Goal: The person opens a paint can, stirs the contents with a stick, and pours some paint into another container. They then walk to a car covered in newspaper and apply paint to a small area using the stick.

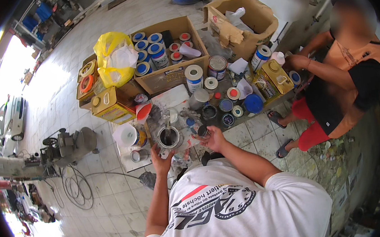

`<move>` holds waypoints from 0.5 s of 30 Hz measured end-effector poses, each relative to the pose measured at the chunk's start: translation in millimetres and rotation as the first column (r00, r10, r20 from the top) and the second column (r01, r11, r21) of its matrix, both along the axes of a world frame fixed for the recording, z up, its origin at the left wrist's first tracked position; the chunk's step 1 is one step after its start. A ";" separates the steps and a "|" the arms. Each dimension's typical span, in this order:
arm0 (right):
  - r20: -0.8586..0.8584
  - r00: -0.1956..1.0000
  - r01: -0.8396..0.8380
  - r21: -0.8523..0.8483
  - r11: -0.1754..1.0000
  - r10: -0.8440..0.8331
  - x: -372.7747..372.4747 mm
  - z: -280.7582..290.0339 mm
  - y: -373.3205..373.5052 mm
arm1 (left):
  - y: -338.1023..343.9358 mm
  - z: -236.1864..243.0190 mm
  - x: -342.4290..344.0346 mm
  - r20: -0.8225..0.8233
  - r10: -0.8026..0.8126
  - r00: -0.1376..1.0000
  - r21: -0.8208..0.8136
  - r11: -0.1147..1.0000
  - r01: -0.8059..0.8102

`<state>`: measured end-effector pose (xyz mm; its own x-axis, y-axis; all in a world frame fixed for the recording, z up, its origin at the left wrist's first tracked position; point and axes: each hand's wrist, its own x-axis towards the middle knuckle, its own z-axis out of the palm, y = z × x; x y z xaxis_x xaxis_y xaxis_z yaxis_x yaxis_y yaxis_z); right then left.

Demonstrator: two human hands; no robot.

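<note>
A round can of dark paint [176, 143] stands on the worktop in front of me, a stick or brush upright in it. Around its near left side curve the thumb and fingers of my left hand [161, 161]. To the right of that can, my right hand [213, 140] holds a small dark cup [203, 130], its fingers partly hidden. Beyond the cup sit an open can with dark contents [209, 112] and a grey cup [198, 98]. A white-rimmed tub [129, 135] and a small tin [138, 156] are left of my left hand.
A cardboard box [168, 80] of blue- and red-capped cans stands behind. Yellow rectangular tins [112, 105] flank the worktop, and a blue lid [253, 103] lies right. At the right, another person [330, 70] handles containers. A hose [77, 194] coils on the floor left.
</note>
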<state>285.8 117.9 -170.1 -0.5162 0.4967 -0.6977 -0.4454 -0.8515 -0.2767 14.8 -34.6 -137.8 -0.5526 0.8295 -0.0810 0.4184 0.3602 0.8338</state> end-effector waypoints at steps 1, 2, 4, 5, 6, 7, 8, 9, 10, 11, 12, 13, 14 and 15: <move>0.009 1.000 0.019 -0.014 1.000 -0.019 -8.7 -8.0 -1.4 | -2.5 2.2 0.3 0.008 0.004 1.000 -0.007 1.000 -0.004; 0.018 0.999 0.042 -0.034 0.999 -0.042 -17.6 -18.9 -6.1 | -2.2 5.2 0.3 -0.001 -0.027 1.000 0.004 1.000 0.027; 0.045 0.999 0.023 -0.004 1.000 -0.023 -27.7 -42.0 -7.5 | 2.1 9.5 -3.7 -0.022 -0.095 0.995 0.015 0.995 0.096; 0.123 0.992 0.038 -0.053 0.998 -0.031 -28.9 -54.0 -8.5 | 3.6 12.8 -6.2 -0.065 -0.117 0.991 0.022 0.993 0.118; 0.199 0.979 0.061 -0.102 0.993 -0.040 -26.9 -65.5 -10.8 | 5.8 15.8 -6.8 -0.109 -0.144 0.984 0.028 0.989 0.148; 0.281 0.959 0.081 -0.139 0.987 -0.039 -24.8 -64.3 -9.2 | 10.4 17.0 -5.2 -0.146 -0.163 0.976 0.043 0.984 0.171; 0.348 0.937 0.050 -0.056 0.997 -0.027 -21.8 -63.0 -13.1 | 13.1 19.6 -5.1 -0.115 -0.165 0.979 0.049 0.984 0.172; 0.413 0.910 0.016 0.024 1.000 -0.024 -16.8 -61.4 -20.3 | 17.0 22.9 -7.3 -0.187 -0.182 0.965 0.036 0.981 0.192; 0.485 0.874 -0.032 0.105 0.994 -0.023 -9.9 -54.1 -23.1 | 21.7 29.1 -5.2 -0.249 -0.190 0.950 0.028 0.979 0.203; 0.627 0.773 -0.118 0.300 0.947 -0.102 -4.2 -48.7 -18.1 | 31.1 37.5 -2.5 -0.315 -0.206 0.927 0.024 0.974 0.225; 0.730 0.650 -0.235 0.458 0.857 -0.212 0.9 -43.6 -13.3 | 37.9 45.2 3.9 -0.283 -0.223 0.933 -0.011 0.973 0.229; 0.777 0.519 -0.367 0.578 0.729 -0.355 3.3 -36.2 -1.0 | 44.5 53.1 4.7 -0.303 -0.252 0.919 -0.051 0.967 0.249; 0.778 0.426 -0.411 0.621 0.668 -0.462 4.8 -30.7 12.3 | 51.9 56.2 6.6 -0.319 -0.301 0.899 -0.084 0.954 0.289; 0.761 0.326 -0.462 0.646 0.608 -0.561 -1.8 -25.7 21.5 | 55.9 59.7 8.4 -0.336 -0.347 0.876 -0.117 0.938 0.327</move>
<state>284.1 139.4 -195.8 0.1782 0.9836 -0.0293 0.4763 -0.1122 -0.8721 23.2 21.3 -78.2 -0.2418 0.9702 0.0130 0.7803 0.1865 0.5969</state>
